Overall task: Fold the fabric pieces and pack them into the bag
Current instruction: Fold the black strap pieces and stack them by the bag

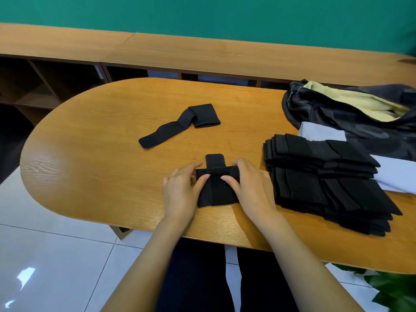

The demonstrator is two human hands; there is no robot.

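Fabric, black and partly folded (217, 188), is pressed flat near the front edge of the wooden counter (90, 154), with a short tab projecting from its far side. It is held at both sides: the left hand (180, 190) is laid on its left edge and the right hand (249, 185) on its right edge, each grip pressed together on the cloth, thumb on top and fingers curled round the far edge. A second black strap piece (180, 124) is spread out unfolded toward the middle of the counter, well apart from the hands. A stack of folded black pieces (324, 176) is set just beside the right hand, toward the counter's right end, partly over white sheets (396, 174). The dark bag (337, 109), its pale yellow lining (351, 102) exposed at the open mouth, is seen at the far right corner.
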